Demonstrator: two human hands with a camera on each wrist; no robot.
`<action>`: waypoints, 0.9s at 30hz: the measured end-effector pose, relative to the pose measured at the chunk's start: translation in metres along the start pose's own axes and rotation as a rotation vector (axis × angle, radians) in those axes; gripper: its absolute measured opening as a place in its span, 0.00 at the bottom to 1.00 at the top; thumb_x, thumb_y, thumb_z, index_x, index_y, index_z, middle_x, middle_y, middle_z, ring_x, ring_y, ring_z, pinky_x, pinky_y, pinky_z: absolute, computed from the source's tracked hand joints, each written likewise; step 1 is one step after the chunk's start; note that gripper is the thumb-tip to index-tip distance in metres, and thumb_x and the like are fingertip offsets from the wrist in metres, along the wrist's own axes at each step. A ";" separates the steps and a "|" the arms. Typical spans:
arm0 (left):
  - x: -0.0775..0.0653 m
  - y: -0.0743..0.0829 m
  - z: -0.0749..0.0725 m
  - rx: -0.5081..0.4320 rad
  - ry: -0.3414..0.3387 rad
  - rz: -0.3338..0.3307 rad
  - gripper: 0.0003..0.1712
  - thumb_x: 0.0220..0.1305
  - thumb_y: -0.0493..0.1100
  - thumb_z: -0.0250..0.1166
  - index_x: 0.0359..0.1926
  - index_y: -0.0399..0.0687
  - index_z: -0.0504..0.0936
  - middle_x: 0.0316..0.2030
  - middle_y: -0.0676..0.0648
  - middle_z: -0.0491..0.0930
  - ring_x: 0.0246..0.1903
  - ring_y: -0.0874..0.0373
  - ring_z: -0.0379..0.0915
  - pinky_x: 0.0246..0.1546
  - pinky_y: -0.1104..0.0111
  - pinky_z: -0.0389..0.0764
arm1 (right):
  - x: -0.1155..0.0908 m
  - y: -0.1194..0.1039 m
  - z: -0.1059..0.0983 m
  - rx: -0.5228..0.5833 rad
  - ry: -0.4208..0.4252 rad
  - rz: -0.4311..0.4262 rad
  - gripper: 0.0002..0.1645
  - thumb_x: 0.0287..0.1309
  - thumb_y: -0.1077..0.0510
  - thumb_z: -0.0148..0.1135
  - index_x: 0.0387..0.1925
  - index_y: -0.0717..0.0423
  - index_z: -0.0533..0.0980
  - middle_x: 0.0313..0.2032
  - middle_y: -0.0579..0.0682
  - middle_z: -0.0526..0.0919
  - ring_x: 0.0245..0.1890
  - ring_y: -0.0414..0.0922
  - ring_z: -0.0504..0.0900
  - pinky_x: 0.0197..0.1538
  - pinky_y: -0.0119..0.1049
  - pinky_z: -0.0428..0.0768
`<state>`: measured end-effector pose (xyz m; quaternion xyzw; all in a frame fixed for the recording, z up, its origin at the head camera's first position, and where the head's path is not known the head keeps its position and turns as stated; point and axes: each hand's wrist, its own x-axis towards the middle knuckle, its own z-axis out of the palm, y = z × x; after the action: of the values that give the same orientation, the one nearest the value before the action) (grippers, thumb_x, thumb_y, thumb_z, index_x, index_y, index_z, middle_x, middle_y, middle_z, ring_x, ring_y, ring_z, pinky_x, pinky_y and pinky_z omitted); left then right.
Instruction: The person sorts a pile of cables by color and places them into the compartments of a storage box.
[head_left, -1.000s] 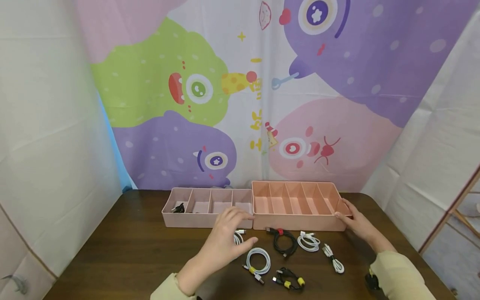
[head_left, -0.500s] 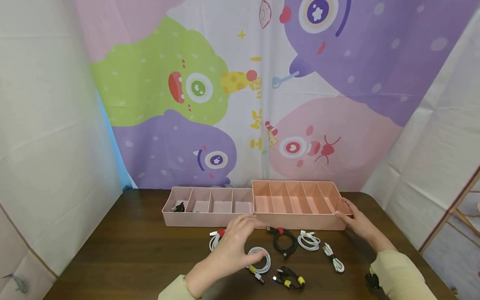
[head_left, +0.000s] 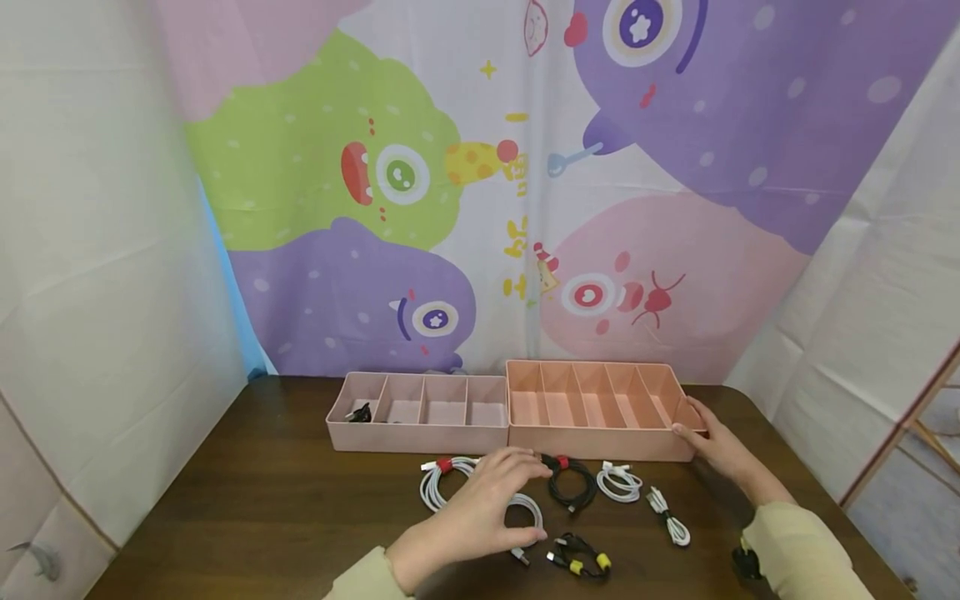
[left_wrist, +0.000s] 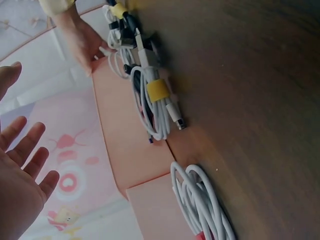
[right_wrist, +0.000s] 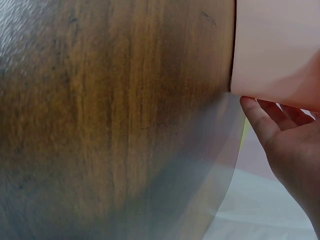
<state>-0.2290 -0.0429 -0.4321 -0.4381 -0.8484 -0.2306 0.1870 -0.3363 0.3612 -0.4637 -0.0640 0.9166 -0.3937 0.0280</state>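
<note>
My left hand hovers palm down over the coiled cables, fingers spread and thumb apart, holding nothing. Under it lies a grey-white USB cable with a yellow tie, partly hidden by the hand in the head view. A long white cable with a red tie lies left of the hand; a black cable with a red tie lies beyond its fingertips. At the far right my right hand holds the end of a salmon-pink divided box, thumb at the front corner and fingers along the end wall.
A paler pink divided box adjoins on the left, with a small black item in its left compartment. Two white cables, one the bundle, and a short black cable with yellow ties lie on the dark table.
My left hand has moved right and slightly toward me across the cables, uncovering the white one with the red tie. The right hand stays on the box.
</note>
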 end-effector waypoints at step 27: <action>0.010 -0.005 0.033 -0.044 -0.304 0.079 0.35 0.53 0.59 0.69 0.60 0.55 0.70 0.58 0.59 0.71 0.65 0.58 0.57 0.63 0.58 0.62 | -0.003 -0.004 0.000 0.004 0.001 0.006 0.49 0.67 0.43 0.50 0.72 0.63 0.37 0.66 0.77 0.47 0.62 0.71 0.59 0.57 0.62 0.69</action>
<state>-0.2418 -0.0205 -0.4556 -0.5050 -0.8439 -0.1726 0.0556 -0.3330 0.3587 -0.4611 -0.0613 0.9159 -0.3957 0.0289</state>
